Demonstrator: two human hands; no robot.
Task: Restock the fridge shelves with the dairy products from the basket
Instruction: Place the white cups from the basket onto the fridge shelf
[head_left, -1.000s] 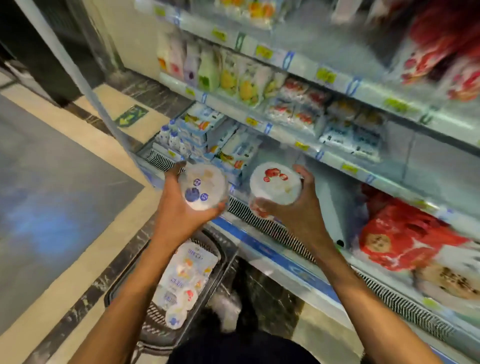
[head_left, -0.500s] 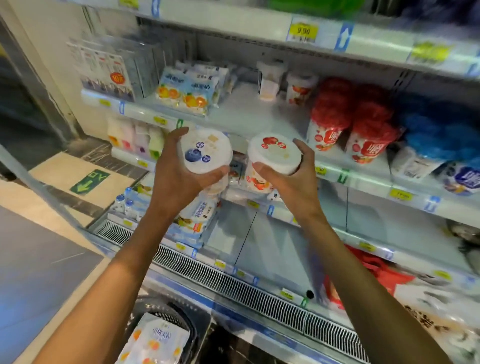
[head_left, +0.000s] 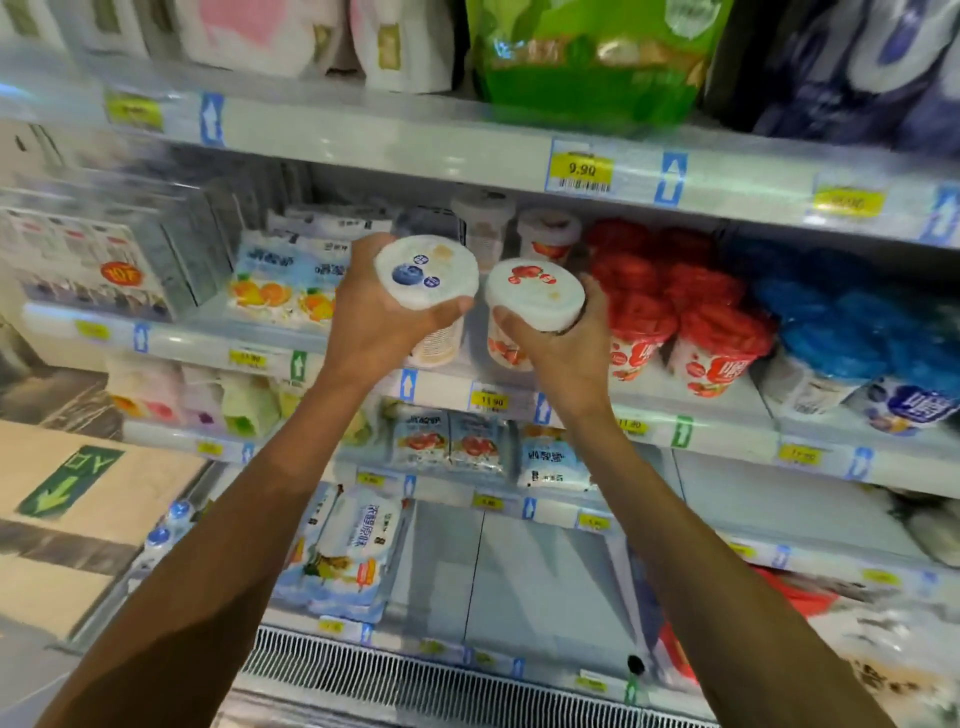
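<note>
Gripping blueberry cup (head_left: 426, 273) in left hand (head_left: 374, 327), strawberry cup (head_left: 535, 293) in right hand (head_left: 563, 353), both roughly upright, side by side at shelf (head_left: 447, 387) front; bare spot straight behind, right hand nearer red cups (head_left: 717, 332).

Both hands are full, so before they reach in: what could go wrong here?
The blueberry cup in the left hand and the strawberry cup in the right hand sit almost touching and could knock together. The right hand is close to the red-topped cups and might topple one.
</note>
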